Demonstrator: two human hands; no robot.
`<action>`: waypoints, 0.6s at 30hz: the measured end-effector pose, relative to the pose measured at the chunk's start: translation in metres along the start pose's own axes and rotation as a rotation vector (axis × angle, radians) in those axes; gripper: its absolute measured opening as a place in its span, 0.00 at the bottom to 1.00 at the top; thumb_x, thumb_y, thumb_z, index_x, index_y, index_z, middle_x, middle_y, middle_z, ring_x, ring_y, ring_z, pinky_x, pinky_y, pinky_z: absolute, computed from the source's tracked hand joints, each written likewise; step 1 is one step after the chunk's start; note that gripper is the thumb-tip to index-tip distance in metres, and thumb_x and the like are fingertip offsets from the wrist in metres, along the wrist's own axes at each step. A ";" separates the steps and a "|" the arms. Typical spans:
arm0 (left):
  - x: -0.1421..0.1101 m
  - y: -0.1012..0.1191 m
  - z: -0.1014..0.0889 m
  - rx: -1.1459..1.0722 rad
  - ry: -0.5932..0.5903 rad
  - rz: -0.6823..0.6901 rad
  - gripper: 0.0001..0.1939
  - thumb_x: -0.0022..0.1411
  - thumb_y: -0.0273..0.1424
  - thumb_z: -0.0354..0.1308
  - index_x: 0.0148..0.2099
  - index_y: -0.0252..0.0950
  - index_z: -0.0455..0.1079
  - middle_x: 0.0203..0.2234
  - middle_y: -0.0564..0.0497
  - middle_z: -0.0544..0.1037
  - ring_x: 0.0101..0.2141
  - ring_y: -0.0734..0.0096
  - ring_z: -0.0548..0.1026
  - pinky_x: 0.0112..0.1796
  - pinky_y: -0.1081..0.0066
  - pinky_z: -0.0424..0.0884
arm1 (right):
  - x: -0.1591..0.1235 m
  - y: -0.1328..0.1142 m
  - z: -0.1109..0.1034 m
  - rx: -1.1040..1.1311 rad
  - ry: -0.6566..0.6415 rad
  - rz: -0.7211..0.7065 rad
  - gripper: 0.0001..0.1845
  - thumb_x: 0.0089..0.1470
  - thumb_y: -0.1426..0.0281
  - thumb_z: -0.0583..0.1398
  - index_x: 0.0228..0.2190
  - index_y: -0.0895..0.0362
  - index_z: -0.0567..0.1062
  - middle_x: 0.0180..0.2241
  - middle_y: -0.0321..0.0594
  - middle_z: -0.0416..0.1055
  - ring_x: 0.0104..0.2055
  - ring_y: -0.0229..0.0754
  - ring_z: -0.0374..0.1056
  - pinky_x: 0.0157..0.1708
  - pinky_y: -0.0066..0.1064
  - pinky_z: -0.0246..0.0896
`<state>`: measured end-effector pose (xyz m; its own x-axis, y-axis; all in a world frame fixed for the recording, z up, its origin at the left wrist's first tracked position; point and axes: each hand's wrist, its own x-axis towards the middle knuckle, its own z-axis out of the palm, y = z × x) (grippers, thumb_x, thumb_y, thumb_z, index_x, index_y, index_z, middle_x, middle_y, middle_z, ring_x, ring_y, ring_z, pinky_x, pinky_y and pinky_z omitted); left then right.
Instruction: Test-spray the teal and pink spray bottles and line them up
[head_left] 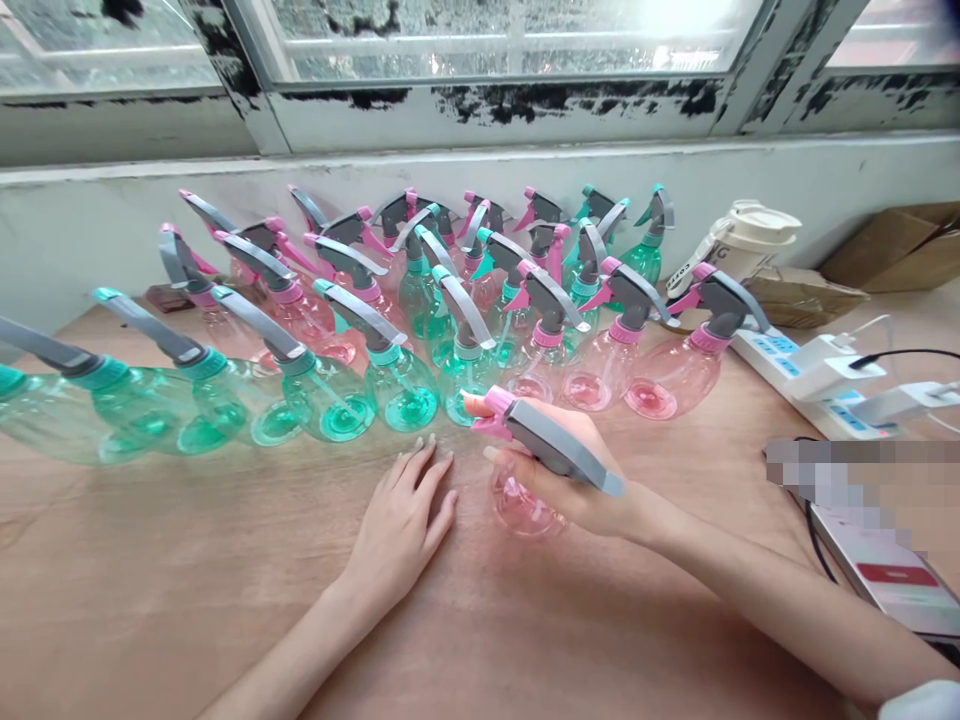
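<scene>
My right hand [581, 480] is wrapped round a pink spray bottle [525, 505] with a grey trigger head and pink nozzle, holding it just above the wooden table [225, 600]. My left hand [401, 525] lies flat on the table beside it, fingers stretched out, holding nothing. Right behind both hands stand several rows of pink and green spray bottles [405, 390], all with grey trigger heads.
A white power strip [795, 365] with plugs and cables lies at the right. A white cup [739, 245] and cardboard boxes [892, 245] sit by the wall under the window. A phone or tablet [889, 570] lies at the right edge.
</scene>
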<state>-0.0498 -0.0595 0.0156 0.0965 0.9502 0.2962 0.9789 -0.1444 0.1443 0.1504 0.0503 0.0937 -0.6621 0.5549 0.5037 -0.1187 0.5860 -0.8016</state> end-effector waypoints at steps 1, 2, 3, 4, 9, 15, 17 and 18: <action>0.000 0.000 0.000 -0.002 -0.001 -0.003 0.18 0.71 0.35 0.47 0.56 0.31 0.67 0.58 0.35 0.67 0.57 0.49 0.67 0.55 0.48 0.66 | 0.001 0.000 -0.001 0.004 -0.012 0.003 0.15 0.60 0.69 0.58 0.49 0.56 0.71 0.28 0.37 0.72 0.31 0.42 0.71 0.37 0.35 0.69; 0.000 0.000 0.000 -0.006 -0.002 -0.006 0.18 0.71 0.35 0.47 0.56 0.31 0.68 0.58 0.35 0.67 0.57 0.49 0.66 0.56 0.48 0.66 | 0.002 0.000 -0.001 0.010 -0.024 0.003 0.14 0.60 0.70 0.58 0.48 0.56 0.72 0.27 0.36 0.72 0.31 0.41 0.70 0.37 0.35 0.68; 0.000 0.001 0.000 -0.011 -0.006 -0.008 0.18 0.71 0.34 0.47 0.56 0.31 0.68 0.58 0.36 0.67 0.57 0.49 0.66 0.56 0.49 0.65 | 0.002 -0.001 -0.002 0.018 -0.032 -0.002 0.13 0.60 0.70 0.58 0.47 0.56 0.72 0.28 0.36 0.72 0.31 0.40 0.70 0.37 0.34 0.68; 0.000 0.001 0.000 -0.018 -0.010 -0.011 0.17 0.71 0.34 0.47 0.55 0.32 0.68 0.58 0.36 0.67 0.57 0.49 0.66 0.56 0.49 0.65 | 0.003 -0.001 -0.002 0.023 -0.036 -0.007 0.11 0.59 0.69 0.59 0.45 0.56 0.73 0.29 0.37 0.73 0.31 0.40 0.70 0.36 0.32 0.68; 0.001 0.001 -0.001 -0.039 -0.006 -0.020 0.17 0.71 0.34 0.47 0.56 0.34 0.67 0.58 0.38 0.67 0.57 0.50 0.66 0.56 0.49 0.65 | 0.006 -0.006 0.001 0.045 0.017 -0.007 0.09 0.55 0.64 0.64 0.34 0.57 0.72 0.27 0.35 0.72 0.24 0.33 0.64 0.26 0.26 0.62; 0.000 0.001 0.000 -0.026 -0.010 -0.021 0.18 0.71 0.34 0.47 0.57 0.33 0.67 0.58 0.37 0.67 0.57 0.50 0.67 0.55 0.48 0.66 | 0.003 -0.008 0.001 0.017 0.043 -0.008 0.10 0.57 0.67 0.60 0.26 0.56 0.68 0.22 0.31 0.62 0.23 0.33 0.58 0.23 0.27 0.55; 0.000 0.001 0.000 -0.029 -0.010 -0.023 0.18 0.71 0.34 0.46 0.57 0.33 0.67 0.58 0.37 0.67 0.57 0.50 0.66 0.55 0.48 0.66 | 0.002 -0.008 0.001 0.030 0.025 -0.024 0.07 0.57 0.68 0.60 0.29 0.56 0.70 0.24 0.32 0.64 0.24 0.34 0.60 0.25 0.27 0.57; 0.000 0.001 0.000 -0.032 -0.011 -0.023 0.18 0.71 0.34 0.46 0.57 0.33 0.67 0.58 0.37 0.67 0.57 0.50 0.66 0.55 0.48 0.66 | 0.002 -0.007 0.001 0.039 0.013 -0.025 0.04 0.56 0.68 0.60 0.31 0.57 0.71 0.25 0.33 0.66 0.24 0.34 0.61 0.26 0.27 0.59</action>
<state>-0.0487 -0.0595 0.0161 0.0762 0.9563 0.2823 0.9748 -0.1310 0.1807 0.1489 0.0468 0.1002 -0.6488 0.5481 0.5279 -0.1644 0.5764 -0.8005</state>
